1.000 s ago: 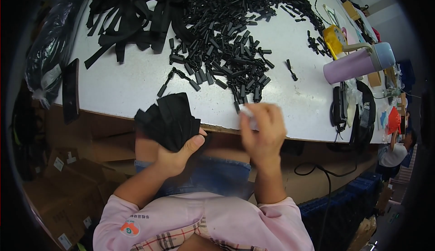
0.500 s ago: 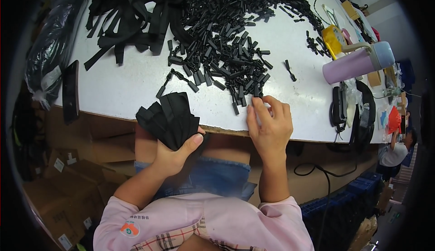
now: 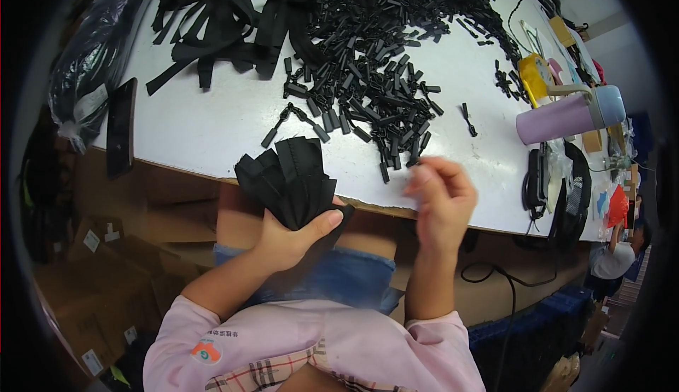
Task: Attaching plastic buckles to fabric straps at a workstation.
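Observation:
My left hand (image 3: 293, 240) is closed round a fanned bundle of black fabric strips (image 3: 286, 183), held in front of the table's near edge with the thumb across the strips. At the near end of a heap of black zipper pulls (image 3: 382, 105), my right hand (image 3: 445, 197) has its fingers drawn together. Motion smears its fingertips, so what they pinch cannot be made out. One dark zipper pull (image 3: 414, 159) lies right beside those fingertips. More black strips (image 3: 247, 24) are spread on the far left of the table.
The white table (image 3: 205, 119) has a rough near edge. A lilac bottle (image 3: 555, 117) lies at the right, by a yellow tape roll (image 3: 535, 75). On the left are a dark flat phone-like slab (image 3: 122, 127) and a plastic-wrapped black bundle (image 3: 95, 59). Cardboard boxes (image 3: 113, 286) stand below.
The view has shifted slightly, moving the table contents rightward. My right hand's fingers have curled in and pulled back a little from the heap. My left hand keeps hold of the strips.

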`<state>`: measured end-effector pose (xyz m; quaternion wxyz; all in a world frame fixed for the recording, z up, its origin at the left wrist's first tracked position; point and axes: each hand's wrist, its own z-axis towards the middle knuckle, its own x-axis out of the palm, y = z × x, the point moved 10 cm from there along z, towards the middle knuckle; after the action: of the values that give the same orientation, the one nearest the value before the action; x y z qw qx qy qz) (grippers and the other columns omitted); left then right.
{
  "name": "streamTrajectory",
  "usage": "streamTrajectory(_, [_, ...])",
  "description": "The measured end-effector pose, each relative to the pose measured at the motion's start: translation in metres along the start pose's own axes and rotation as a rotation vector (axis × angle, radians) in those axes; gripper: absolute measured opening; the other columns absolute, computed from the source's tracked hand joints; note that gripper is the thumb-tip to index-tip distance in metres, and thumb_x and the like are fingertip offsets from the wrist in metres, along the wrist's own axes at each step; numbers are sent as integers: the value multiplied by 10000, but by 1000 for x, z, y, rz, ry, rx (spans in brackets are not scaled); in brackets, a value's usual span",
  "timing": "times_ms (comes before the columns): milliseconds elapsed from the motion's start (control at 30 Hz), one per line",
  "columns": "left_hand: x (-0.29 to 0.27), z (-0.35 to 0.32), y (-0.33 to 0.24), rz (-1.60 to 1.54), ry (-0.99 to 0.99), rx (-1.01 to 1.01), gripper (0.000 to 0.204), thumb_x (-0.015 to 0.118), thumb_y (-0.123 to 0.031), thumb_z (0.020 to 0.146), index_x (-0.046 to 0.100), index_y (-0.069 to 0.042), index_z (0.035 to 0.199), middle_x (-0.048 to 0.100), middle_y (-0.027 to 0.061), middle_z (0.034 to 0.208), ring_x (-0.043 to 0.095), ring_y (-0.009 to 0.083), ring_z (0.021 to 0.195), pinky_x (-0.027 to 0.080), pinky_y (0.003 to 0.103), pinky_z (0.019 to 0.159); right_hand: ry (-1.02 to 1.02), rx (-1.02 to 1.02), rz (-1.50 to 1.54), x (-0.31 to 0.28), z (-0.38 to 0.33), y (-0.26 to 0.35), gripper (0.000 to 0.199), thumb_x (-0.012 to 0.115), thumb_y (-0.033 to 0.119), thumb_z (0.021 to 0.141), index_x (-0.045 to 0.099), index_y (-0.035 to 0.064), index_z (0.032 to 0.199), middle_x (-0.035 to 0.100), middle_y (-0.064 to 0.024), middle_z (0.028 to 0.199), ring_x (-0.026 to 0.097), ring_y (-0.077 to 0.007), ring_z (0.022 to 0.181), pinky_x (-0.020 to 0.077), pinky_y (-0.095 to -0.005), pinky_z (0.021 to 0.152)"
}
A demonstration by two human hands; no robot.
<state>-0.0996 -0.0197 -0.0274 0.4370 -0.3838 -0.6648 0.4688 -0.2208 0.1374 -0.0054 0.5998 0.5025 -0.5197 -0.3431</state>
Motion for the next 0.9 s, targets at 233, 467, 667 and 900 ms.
streamTrajectory(233, [2,1,3,-114,32,68,162,576,-20,758,541,-13,916,542,19,865,502,76,795,417,212,703,402,-192,-214,71,-40,2,153,605,-47,694,600,-16,844,560,-73,798,514,-85,633,406,-188,508])
streamTrajectory(467, [1,-1,7,-49,52,108,200,566,-8,763,528,-5,959,550,33,905,517,84,824,429,214,723,498,-575,-511,86,-51,24,167,599,-49,687,610,-4,847,562,-88,776,517,-94,604,402,-182,500])
streamTrajectory(667, [-1,-4,-8,-14,-41,176,240,555,-43,782,504,-5,1014,541,49,944,508,90,858,424,216,735,368,-319,-390,77,-48,9,128,591,-54,700,591,-22,824,553,-85,781,533,-91,625,424,-184,504])
streamTrajectory(900, [5,-6,-21,41,11,211,229,517,-81,814,494,-5,1029,526,52,973,498,87,873,419,212,742,308,-206,-164,69,-51,-10,109,576,-51,726,545,-38,831,523,-71,768,514,-76,597,421,-176,500])
